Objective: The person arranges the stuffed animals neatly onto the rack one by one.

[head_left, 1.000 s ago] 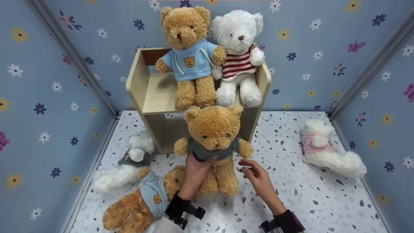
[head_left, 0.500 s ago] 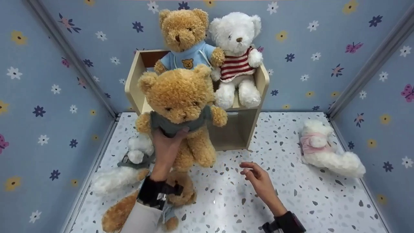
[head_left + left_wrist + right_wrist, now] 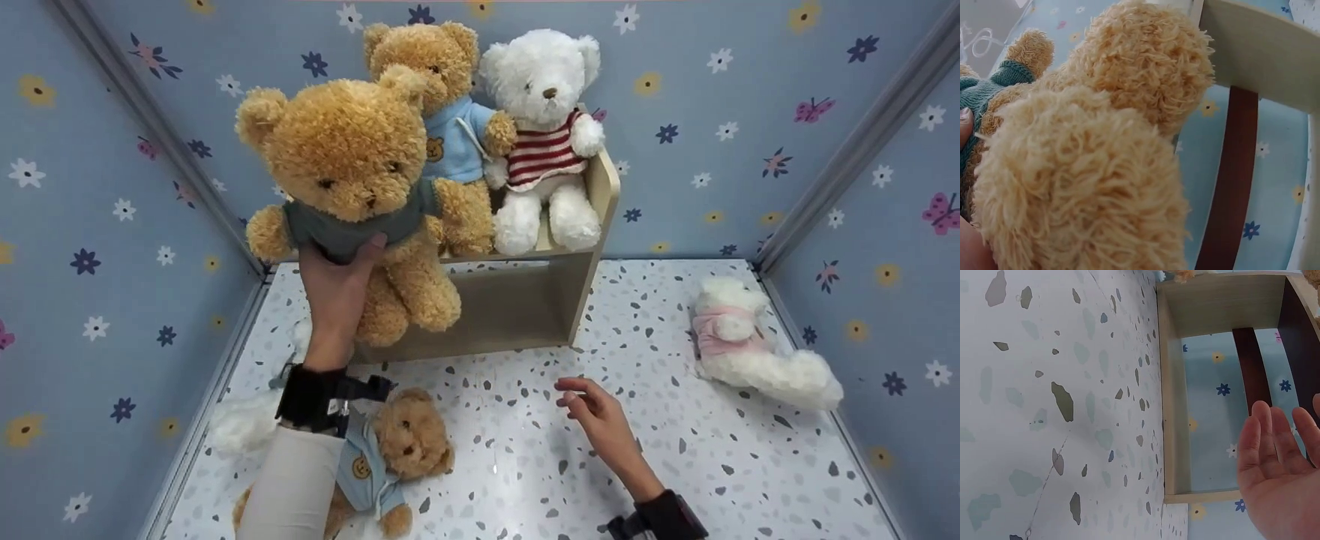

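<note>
My left hand point(image 3: 337, 289) grips a golden-brown teddy bear point(image 3: 349, 150) in a dark green top by its lower body, thumb across the belly. It holds the bear upright in front of the left part of the wooden shelf point(image 3: 589, 262). In the left wrist view the bear's furry legs point(image 3: 1078, 185) fill much of the picture. My right hand point(image 3: 600, 420) hovers over the floor, holding nothing, its fingers loosely bent. On the upper shelf sit a brown bear point(image 3: 457, 142) in a blue hoodie, partly hidden, and a white bear point(image 3: 547, 142) in a red-striped top.
A brown bear point(image 3: 412, 435) in a blue hoodie lies on the speckled floor point(image 3: 517, 465), partly under my left forearm. A white bear point(image 3: 244, 424) beside it is mostly hidden. Near the right wall lies a white bear point(image 3: 742, 345) in pink.
My left hand has lifted the green-topped bear up and to the left, from before the shelf's lower opening to its upper left. My right hand has hardly moved.
</note>
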`<state>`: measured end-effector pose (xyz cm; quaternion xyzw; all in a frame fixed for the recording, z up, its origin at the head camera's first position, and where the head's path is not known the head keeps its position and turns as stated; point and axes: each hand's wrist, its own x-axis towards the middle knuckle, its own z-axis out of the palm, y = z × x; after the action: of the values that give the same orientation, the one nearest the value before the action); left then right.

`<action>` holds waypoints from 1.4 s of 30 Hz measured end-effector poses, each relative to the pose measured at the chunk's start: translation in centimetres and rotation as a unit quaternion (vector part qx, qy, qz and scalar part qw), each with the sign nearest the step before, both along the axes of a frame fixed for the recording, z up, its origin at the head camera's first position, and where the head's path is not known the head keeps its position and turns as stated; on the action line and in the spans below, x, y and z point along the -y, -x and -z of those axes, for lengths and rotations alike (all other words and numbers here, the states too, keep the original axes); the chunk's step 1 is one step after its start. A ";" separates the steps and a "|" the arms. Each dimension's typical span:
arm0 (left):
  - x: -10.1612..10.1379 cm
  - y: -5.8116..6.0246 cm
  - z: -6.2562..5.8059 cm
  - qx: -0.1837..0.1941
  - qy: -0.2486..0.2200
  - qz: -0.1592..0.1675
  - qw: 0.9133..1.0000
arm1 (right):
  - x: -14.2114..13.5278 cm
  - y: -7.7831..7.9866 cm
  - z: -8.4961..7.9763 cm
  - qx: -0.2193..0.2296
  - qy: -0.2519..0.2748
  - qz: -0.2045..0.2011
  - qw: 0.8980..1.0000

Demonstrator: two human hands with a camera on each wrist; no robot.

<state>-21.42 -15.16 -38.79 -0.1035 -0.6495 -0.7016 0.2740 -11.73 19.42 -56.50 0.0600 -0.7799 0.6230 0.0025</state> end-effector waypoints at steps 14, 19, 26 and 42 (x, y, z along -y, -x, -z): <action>2.6 3.8 -4.4 0.034 0.028 -0.074 0.996 | -0.7 0.2 1.7 -0.005 0.000 0.000 1.000; 2.4 4.7 -4.7 0.067 0.054 -0.079 0.993 | -0.8 0.2 2.5 -0.006 0.011 -0.011 1.000; 2.8 4.9 -5.4 0.111 0.104 -0.101 0.983 | -1.0 0.2 2.8 -0.001 0.019 -0.019 1.000; 1.4 6.6 -6.2 0.147 0.261 -0.211 0.931 | -0.8 0.2 3.2 0.011 0.004 -0.025 1.000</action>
<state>-28.04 -16.52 -32.55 0.0721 -0.8494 -0.4412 0.2806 -11.90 20.21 -59.65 0.0731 -0.7759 0.6262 -0.0217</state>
